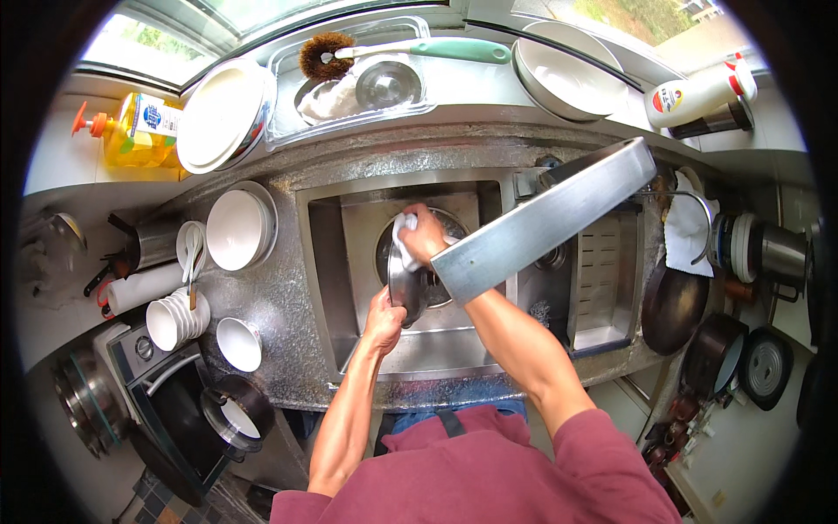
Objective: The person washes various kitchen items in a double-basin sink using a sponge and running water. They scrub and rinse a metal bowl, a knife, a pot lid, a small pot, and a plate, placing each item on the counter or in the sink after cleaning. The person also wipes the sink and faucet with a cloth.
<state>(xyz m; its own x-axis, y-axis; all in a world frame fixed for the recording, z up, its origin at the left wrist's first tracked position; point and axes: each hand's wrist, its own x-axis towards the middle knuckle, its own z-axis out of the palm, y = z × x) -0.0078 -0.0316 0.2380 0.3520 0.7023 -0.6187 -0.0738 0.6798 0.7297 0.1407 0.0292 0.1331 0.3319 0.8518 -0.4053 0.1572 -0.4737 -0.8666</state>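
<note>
My left hand (385, 322) grips the near edge of a dark round metal lid or pan (407, 288), which is tilted on edge over the sink basin (357, 245). With my right hand (423, 234) I hold a white cloth (404, 245) against the upper part of that round piece. Beneath both hands lies the round drain area of the stainless steel sink. The broad metal faucet (546, 219) passes above my right wrist and hides part of it. The side of the round piece that faces away is hidden.
White bowls (237, 229), stacked small bowls (171, 324) and a single bowl (239, 344) stand left on the stone counter. A plastic tray (278, 105) with a round brush (327, 57) lies on the sill. Right of the basin are a slotted tray (597, 281) and a dark round pan (674, 308).
</note>
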